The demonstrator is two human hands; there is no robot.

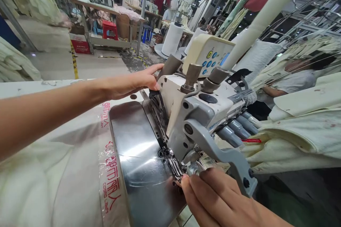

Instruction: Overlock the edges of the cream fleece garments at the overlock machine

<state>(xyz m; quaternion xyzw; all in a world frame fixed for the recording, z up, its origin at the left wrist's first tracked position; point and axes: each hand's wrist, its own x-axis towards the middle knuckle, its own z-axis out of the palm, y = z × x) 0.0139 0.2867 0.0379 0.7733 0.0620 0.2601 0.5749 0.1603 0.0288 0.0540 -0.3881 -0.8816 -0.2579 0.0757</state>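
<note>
A white and grey industrial sewing machine (202, 110) stands in front of me on a shiny metal plate (135, 149). My left hand (133, 81) reaches across to the far side of the machine, fingers curled against its back edge by a dark part. My right hand (213, 195) is at the near end by the presser foot (176, 166), fingers pressed together at the metal parts; what they pinch is too small to make out.
Cream fabric lies heaped at the right (301, 131) and over the table at the left (53, 170), with red-printed plastic tape (110, 173). Thread cones (173, 37) and a control panel (210, 56) stand behind. Another person sits at the right (295, 78); others work far back.
</note>
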